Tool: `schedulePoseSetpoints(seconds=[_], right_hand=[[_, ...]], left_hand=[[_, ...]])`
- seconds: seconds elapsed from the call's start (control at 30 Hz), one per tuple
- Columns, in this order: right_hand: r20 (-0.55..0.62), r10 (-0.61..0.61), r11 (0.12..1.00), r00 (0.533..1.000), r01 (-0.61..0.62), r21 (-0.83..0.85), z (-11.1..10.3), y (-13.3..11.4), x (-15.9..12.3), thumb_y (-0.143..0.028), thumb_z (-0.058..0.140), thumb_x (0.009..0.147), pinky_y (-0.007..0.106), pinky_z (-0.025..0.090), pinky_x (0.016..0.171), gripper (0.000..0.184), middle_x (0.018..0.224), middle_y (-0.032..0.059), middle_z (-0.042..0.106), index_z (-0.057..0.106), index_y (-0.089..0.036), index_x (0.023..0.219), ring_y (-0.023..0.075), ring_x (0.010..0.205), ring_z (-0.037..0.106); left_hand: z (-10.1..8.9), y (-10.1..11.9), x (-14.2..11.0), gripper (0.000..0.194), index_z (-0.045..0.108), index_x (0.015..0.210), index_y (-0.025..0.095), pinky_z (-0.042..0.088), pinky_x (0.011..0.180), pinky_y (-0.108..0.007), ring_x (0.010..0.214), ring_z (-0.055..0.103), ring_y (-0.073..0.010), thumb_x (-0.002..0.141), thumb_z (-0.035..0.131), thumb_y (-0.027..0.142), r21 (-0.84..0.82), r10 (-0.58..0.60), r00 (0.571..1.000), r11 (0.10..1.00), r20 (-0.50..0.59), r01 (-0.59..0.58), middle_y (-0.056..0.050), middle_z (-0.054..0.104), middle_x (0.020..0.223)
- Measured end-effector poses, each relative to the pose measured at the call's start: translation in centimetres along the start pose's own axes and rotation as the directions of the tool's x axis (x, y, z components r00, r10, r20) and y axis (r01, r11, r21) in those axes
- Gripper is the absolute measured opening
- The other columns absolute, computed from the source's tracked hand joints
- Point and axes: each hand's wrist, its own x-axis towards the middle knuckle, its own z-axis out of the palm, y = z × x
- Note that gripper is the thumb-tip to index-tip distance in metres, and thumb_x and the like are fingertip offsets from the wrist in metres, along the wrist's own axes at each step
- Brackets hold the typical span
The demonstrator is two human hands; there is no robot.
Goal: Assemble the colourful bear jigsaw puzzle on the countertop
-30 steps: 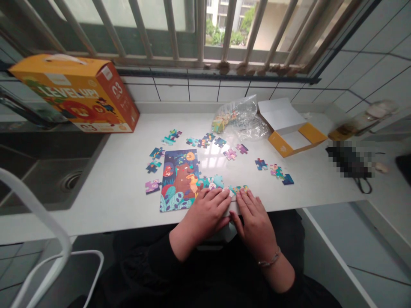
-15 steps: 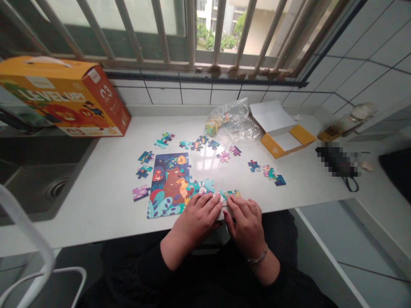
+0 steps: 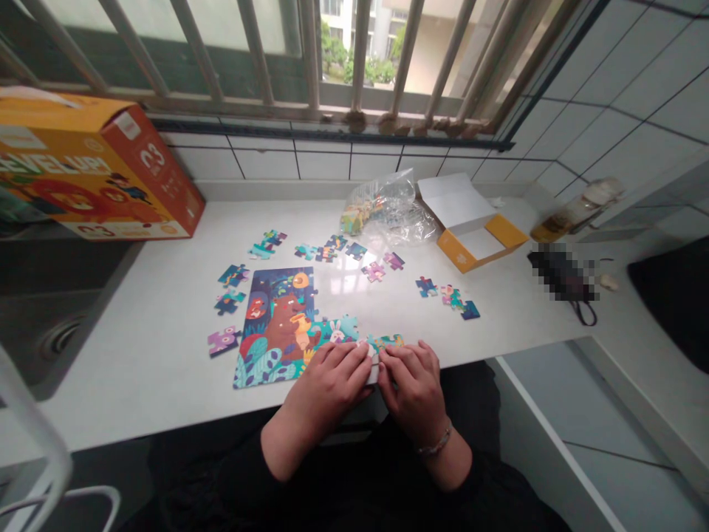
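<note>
A partly joined jigsaw puzzle (image 3: 282, 314) with a bear picture lies near the counter's front edge. My left hand (image 3: 332, 380) covers its lower right part, fingers together and bent over the pieces. Close beside it, my right hand (image 3: 413, 377) is closed, its fingertips on a puzzle piece (image 3: 391, 340) at the right end of the bottom row. Both thumbs are low, by the counter edge, and my fingers hide most of the pieces there. A rabbit piece (image 3: 336, 332) shows just above my left fingers.
Loose puzzle pieces (image 3: 226, 340) lie left of the puzzle, with more pieces (image 3: 426, 287) at the right and behind. Farther back are a clear plastic bag (image 3: 391, 210) and an open small box (image 3: 470, 255). A large orange box (image 3: 155, 185) stands by the sink (image 3: 72, 295).
The view has shifted slightly, so the counter sits farther left. My right fingers have curled in more, nearer my left fingertips. The loose pieces lie as before.
</note>
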Motion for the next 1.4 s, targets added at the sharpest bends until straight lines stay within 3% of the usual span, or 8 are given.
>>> schedulePoseSetpoints(seconds=[0.23,0.93,1.03,1.13,1.27,1.33,1.4], right_hand=[[0.037,0.028,1.000,0.999,-0.027,-0.008,-0.6,-0.3,0.6,-0.019,0.068,0.104,0.062,0.034,0.130,0.019,0.116,0.0047,0.083,0.076,-0.029,0.119,0.0279,0.112,0.072],[0.007,-0.048,0.999,0.999,0.048,0.017,-0.1,1.0,-0.1,-0.017,0.070,0.101,0.058,0.047,0.116,0.020,0.116,0.0087,0.079,0.074,-0.026,0.118,0.0306,0.109,0.069],[-0.003,-0.048,0.999,0.999,0.048,0.016,0.0,1.0,-0.1,-0.016,0.070,0.101,0.056,0.048,0.115,0.019,0.116,0.0085,0.079,0.074,-0.026,0.117,0.0300,0.108,0.069],[-0.026,-0.049,0.999,0.998,0.050,0.016,0.0,1.0,0.0,-0.016,0.071,0.101,0.054,0.050,0.112,0.019,0.115,0.0081,0.079,0.075,-0.025,0.117,0.0295,0.109,0.068],[-0.035,-0.040,0.999,0.999,0.041,0.022,0.1,0.9,0.2,-0.016,0.070,0.102,0.052,0.051,0.110,0.018,0.114,0.0076,0.079,0.075,-0.024,0.117,0.0287,0.109,0.068],[-0.036,-0.033,0.999,0.999,0.034,0.026,0.2,0.8,0.3,-0.016,0.070,0.102,0.052,0.051,0.110,0.018,0.114,0.0075,0.078,0.074,-0.024,0.118,0.0288,0.109,0.068],[-0.031,-0.025,0.999,0.999,0.026,0.028,0.1,0.6,0.2,-0.016,0.070,0.103,0.053,0.050,0.110,0.019,0.115,0.0077,0.078,0.074,-0.024,0.119,0.0292,0.109,0.068]], left_hand=[[0.2,0.3,0.1,0.026,0.073,0.134,0.014,0.054,0.101,-0.044,0.121,0.071,-0.0266,0.111,0.060,0.018,-0.004,0.108,0.993,0.994,-0.046,-0.108,-0.012,0.078,0.137],[0.3,1.1,0.3,0.021,0.072,0.128,0.017,0.055,0.095,-0.044,0.117,0.070,-0.0251,0.112,0.060,0.025,-0.056,0.036,0.999,0.998,0.008,-0.035,-0.010,0.078,0.135],[-0.2,0.5,0.2,0.020,0.072,0.125,0.019,0.056,0.100,-0.045,0.118,0.071,-0.0259,0.110,0.066,0.030,-0.162,0.040,0.999,0.986,0.032,-0.034,-0.009,0.078,0.135],[-2.2,-1.2,0.0,0.016,0.073,0.118,0.021,0.058,0.104,-0.041,0.117,0.074,-0.0236,0.108,0.067,0.032,-0.351,0.076,0.995,0.935,0.068,-0.048,-0.008,0.079,0.132],[-6.4,-5.5,-1.5,0.021,0.073,0.123,0.023,0.056,0.111,-0.046,0.126,0.071,-0.0271,0.111,0.056,0.026,-0.258,-0.198,0.974,0.941,0.110,0.220,-0.011,0.077,0.136],[-8.3,-8.1,-3.1,0.027,0.074,0.125,0.020,0.057,0.110,-0.051,0.128,0.070,-0.0326,0.111,0.053,0.031,-0.118,-0.353,0.916,0.918,0.191,0.378,-0.016,0.074,0.139],[-9.8,-10.7,-5.2,0.037,0.074,0.128,0.017,0.058,0.107,-0.056,0.123,0.071,-0.0387,0.106,0.054,0.039,0.051,-0.522,0.819,0.849,0.240,0.526,-0.021,0.073,0.137]])
